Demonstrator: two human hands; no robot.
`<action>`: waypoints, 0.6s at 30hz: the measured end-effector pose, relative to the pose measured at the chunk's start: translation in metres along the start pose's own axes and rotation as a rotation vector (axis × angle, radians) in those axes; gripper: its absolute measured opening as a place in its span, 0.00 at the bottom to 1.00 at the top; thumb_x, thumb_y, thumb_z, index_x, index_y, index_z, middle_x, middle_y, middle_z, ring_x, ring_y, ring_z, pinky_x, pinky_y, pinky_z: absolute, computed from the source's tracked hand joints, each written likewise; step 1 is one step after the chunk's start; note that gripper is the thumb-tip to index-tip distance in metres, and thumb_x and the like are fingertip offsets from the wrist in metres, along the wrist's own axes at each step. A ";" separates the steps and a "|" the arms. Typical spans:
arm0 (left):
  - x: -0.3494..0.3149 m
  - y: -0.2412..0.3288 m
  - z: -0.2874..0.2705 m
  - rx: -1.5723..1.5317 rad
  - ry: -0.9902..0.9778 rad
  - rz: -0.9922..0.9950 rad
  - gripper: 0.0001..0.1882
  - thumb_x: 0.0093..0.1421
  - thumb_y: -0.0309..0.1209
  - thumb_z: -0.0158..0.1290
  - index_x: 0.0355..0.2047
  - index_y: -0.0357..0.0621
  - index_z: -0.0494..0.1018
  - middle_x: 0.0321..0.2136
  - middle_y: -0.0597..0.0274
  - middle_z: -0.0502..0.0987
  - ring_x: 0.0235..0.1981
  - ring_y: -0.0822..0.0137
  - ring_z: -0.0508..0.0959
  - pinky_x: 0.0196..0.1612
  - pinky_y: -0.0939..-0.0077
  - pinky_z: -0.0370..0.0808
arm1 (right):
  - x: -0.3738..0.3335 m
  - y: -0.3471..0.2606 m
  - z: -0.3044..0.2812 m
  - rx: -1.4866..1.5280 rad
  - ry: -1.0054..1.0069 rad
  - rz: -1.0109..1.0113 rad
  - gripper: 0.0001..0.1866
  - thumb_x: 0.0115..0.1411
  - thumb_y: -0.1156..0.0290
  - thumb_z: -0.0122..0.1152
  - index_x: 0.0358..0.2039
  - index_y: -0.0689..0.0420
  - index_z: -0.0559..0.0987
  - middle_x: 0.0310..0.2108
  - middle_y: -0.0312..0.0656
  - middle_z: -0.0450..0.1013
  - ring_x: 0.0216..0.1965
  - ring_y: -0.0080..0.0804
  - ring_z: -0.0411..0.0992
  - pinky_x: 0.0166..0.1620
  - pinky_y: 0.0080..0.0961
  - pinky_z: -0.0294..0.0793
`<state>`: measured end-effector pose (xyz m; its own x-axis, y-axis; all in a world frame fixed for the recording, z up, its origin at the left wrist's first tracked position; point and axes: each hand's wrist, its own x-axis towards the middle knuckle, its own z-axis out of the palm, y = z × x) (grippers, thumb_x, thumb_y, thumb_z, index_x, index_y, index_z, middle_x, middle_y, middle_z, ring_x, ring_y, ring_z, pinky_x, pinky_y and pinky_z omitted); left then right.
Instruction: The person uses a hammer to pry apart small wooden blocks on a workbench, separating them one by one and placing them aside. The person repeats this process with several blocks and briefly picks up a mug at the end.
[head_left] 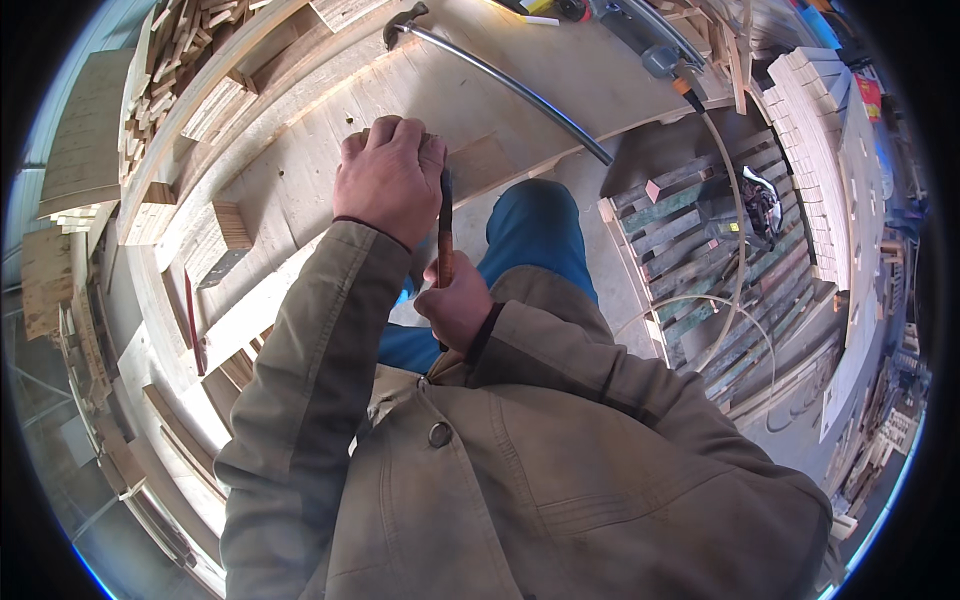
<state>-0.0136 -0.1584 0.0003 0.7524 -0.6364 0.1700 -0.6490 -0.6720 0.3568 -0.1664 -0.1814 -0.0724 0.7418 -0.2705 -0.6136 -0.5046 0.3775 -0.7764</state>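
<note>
You are in a wood shop, at a big pale wooden workbench (330, 180) with wood stacks all around. Your left hand (388, 175) is curled shut, pressing down on a small wood block (480, 165) at the bench edge. Your right hand (457, 300) grips a thin brown-handled tool (445, 235), standing upright beside the block. It looks like you are cutting or marking. Next, hold steady and keep your fingers clear.

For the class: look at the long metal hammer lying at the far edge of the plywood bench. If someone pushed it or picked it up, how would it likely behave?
The hammer has a long shiny tubular handle, so it is probably stiff and rather slippery. Its dark head sits at one end, so it would likely feel end-heavy and pivot rather than roll on the plywood bench.
</note>
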 end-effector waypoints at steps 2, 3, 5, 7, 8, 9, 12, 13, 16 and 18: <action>0.001 0.000 0.001 -0.003 -0.002 -0.001 0.17 0.73 0.44 0.53 0.51 0.47 0.79 0.53 0.57 0.80 0.56 0.39 0.75 0.58 0.47 0.76 | -0.001 -0.002 -0.002 -0.008 -0.015 0.026 0.21 0.51 0.80 0.62 0.46 0.59 0.67 0.29 0.38 0.66 0.20 0.27 0.68 0.22 0.32 0.66; 0.000 0.000 0.001 0.004 0.001 -0.002 0.16 0.73 0.44 0.53 0.51 0.48 0.79 0.53 0.57 0.80 0.56 0.39 0.75 0.58 0.47 0.76 | -0.002 -0.003 -0.003 -0.010 -0.017 0.020 0.21 0.51 0.80 0.62 0.45 0.58 0.68 0.29 0.38 0.66 0.20 0.27 0.68 0.22 0.32 0.66; 0.001 0.000 0.001 0.015 0.003 -0.009 0.16 0.73 0.43 0.53 0.51 0.48 0.79 0.52 0.57 0.80 0.56 0.40 0.75 0.58 0.48 0.76 | -0.002 -0.005 -0.005 -0.017 -0.027 0.013 0.21 0.51 0.80 0.64 0.45 0.58 0.68 0.30 0.39 0.67 0.23 0.29 0.69 0.26 0.33 0.68; 0.001 -0.001 0.001 0.004 0.011 -0.003 0.16 0.73 0.43 0.53 0.51 0.48 0.79 0.52 0.57 0.81 0.56 0.40 0.75 0.58 0.48 0.76 | -0.001 -0.005 -0.009 -0.032 -0.049 0.031 0.22 0.50 0.76 0.67 0.45 0.61 0.70 0.34 0.43 0.70 0.33 0.34 0.72 0.37 0.36 0.72; 0.001 -0.001 0.001 -0.007 0.011 -0.004 0.16 0.73 0.43 0.53 0.51 0.48 0.79 0.52 0.57 0.81 0.56 0.40 0.75 0.58 0.48 0.76 | -0.001 -0.005 -0.011 -0.041 -0.064 0.048 0.23 0.50 0.74 0.69 0.46 0.62 0.72 0.36 0.46 0.73 0.39 0.38 0.74 0.44 0.37 0.75; 0.001 -0.001 0.001 -0.001 0.014 0.001 0.14 0.73 0.41 0.54 0.51 0.48 0.79 0.52 0.57 0.81 0.55 0.41 0.75 0.58 0.49 0.75 | -0.001 -0.004 -0.012 -0.040 -0.071 0.041 0.23 0.50 0.74 0.70 0.46 0.62 0.72 0.36 0.46 0.73 0.39 0.38 0.74 0.44 0.37 0.75; 0.001 -0.002 0.002 0.002 0.022 0.005 0.12 0.73 0.38 0.54 0.50 0.47 0.79 0.51 0.56 0.81 0.54 0.42 0.76 0.59 0.51 0.73 | 0.002 -0.001 -0.014 -0.046 -0.088 0.025 0.23 0.50 0.74 0.72 0.45 0.62 0.72 0.36 0.46 0.72 0.39 0.38 0.74 0.44 0.37 0.74; 0.001 -0.002 0.002 0.001 0.025 0.003 0.12 0.73 0.38 0.54 0.50 0.47 0.79 0.50 0.56 0.81 0.54 0.42 0.76 0.59 0.51 0.73 | 0.003 -0.001 -0.015 -0.054 -0.091 0.026 0.23 0.50 0.73 0.72 0.45 0.62 0.72 0.36 0.46 0.72 0.39 0.38 0.74 0.44 0.37 0.74; 0.001 -0.001 0.002 0.000 0.032 0.005 0.12 0.73 0.38 0.54 0.50 0.47 0.79 0.50 0.56 0.81 0.54 0.42 0.76 0.59 0.52 0.73 | 0.004 0.001 -0.016 -0.068 -0.088 0.003 0.24 0.50 0.72 0.74 0.45 0.61 0.72 0.35 0.47 0.72 0.39 0.38 0.74 0.44 0.37 0.74; 0.003 -0.001 0.001 0.000 0.033 0.005 0.12 0.73 0.38 0.54 0.50 0.47 0.79 0.50 0.56 0.81 0.54 0.42 0.76 0.59 0.52 0.73 | 0.006 0.002 -0.016 -0.064 -0.091 -0.003 0.24 0.50 0.73 0.74 0.45 0.61 0.72 0.35 0.47 0.72 0.38 0.38 0.74 0.44 0.37 0.74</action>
<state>-0.0109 -0.1596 -0.0010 0.7523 -0.6270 0.2022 -0.6529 -0.6687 0.3558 -0.1706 -0.1965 -0.0802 0.7786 -0.1891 -0.5984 -0.5277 0.3189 -0.7873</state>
